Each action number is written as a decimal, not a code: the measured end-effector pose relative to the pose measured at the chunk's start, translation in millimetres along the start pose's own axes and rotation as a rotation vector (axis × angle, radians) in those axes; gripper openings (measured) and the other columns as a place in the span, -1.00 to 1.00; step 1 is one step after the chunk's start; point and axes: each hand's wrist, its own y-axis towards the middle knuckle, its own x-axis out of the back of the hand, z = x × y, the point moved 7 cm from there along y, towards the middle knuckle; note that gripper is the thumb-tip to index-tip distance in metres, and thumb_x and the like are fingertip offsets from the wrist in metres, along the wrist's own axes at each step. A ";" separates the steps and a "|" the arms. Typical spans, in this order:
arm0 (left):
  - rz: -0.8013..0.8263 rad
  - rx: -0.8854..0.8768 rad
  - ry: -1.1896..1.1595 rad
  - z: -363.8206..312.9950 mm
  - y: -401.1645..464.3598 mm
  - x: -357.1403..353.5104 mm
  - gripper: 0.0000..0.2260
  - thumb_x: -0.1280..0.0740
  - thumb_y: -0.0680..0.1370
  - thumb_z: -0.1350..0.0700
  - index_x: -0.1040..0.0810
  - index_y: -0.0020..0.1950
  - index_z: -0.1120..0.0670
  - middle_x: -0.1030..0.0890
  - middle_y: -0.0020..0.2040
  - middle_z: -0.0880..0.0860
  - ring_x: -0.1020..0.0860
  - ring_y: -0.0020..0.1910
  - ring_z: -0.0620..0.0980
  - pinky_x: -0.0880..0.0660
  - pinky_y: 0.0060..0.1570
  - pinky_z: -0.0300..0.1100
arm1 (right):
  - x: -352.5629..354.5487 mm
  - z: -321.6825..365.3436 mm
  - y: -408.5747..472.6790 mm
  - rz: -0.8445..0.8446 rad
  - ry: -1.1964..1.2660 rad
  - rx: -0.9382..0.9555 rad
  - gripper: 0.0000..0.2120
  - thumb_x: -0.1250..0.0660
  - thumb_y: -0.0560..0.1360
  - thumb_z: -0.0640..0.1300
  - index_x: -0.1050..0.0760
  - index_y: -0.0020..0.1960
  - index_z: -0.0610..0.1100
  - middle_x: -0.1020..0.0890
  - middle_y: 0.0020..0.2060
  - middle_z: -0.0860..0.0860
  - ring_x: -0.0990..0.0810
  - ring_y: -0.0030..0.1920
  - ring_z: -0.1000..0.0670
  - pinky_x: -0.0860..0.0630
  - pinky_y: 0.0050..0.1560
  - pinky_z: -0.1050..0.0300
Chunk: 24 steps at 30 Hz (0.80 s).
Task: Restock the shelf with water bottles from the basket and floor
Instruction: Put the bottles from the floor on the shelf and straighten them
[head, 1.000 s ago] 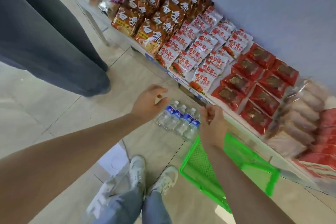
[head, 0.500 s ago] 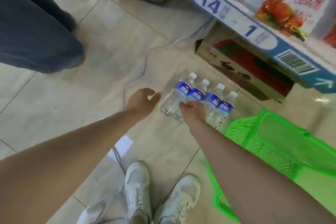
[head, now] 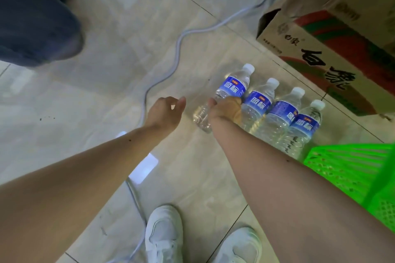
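Four clear plastic water bottles with blue labels and white caps lie side by side on the pale tiled floor [head: 106, 92], long axes parallel, caps pointing away from me toward the printed cardboard box [head: 320, 57]. My right hand [head: 226, 108] curls round the leftmost bottle [head: 233, 85] at its middle. My left hand [head: 164, 111] hovers just beside it, fingers loose, holding nothing. The bright green plastic basket [head: 350, 168] sits by the rightmost bottle [head: 305, 124].
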 end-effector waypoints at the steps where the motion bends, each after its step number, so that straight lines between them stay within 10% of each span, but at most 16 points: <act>1: -0.003 0.003 -0.001 1.2 1.7 2.6 -0.57 -0.09 0.61 -0.16 -0.53 0.24 0.09 -0.52 0.25 0.08 -0.47 0.21 0.10 -0.39 0.12 -0.12 | -4.6 0.9 1.8 0.030 0.111 -0.051 -0.36 -0.36 0.52 -0.02 -0.14 0.37 -0.37 -0.51 0.24 -0.19 -0.52 0.23 -0.22 -0.40 0.22 -0.01; 5: 0.000 0.025 0.014 -0.1 0.8 14.0 -0.58 -0.08 0.62 -0.15 -0.51 0.28 0.07 -0.50 0.29 0.07 -0.45 0.25 0.11 -0.38 0.14 -0.12 | -9.9 1.8 3.9 0.159 0.239 -0.093 -0.66 -0.31 0.55 -0.09 -0.29 0.13 -0.32 -0.47 0.29 -0.20 -0.49 0.26 -0.21 -0.40 0.11 0.05; 11: 0.011 -0.015 0.076 -33.1 -20.3 42.3 -0.57 -0.07 0.62 -0.15 -0.52 0.26 0.08 -0.51 0.28 0.08 -0.45 0.27 0.10 -0.35 0.18 -0.13 | 32.4 -1.2 -29.2 0.195 0.321 0.053 -0.32 -0.43 0.46 -0.05 -0.18 0.45 -0.18 -0.48 0.30 -0.16 -0.49 0.27 -0.19 -0.41 0.23 0.08; 24: 0.062 -0.268 0.003 -218.8 -177.9 165.2 -0.61 -0.21 0.58 -0.13 -0.46 0.31 0.05 -0.54 0.24 -0.01 -0.49 0.24 0.00 -0.35 0.26 -0.20 | 247.4 17.1 -201.0 0.452 0.121 0.389 -0.31 -0.48 0.41 -0.04 -0.22 0.43 0.05 -0.48 0.20 0.00 -0.44 0.27 -0.02 -0.35 0.17 0.15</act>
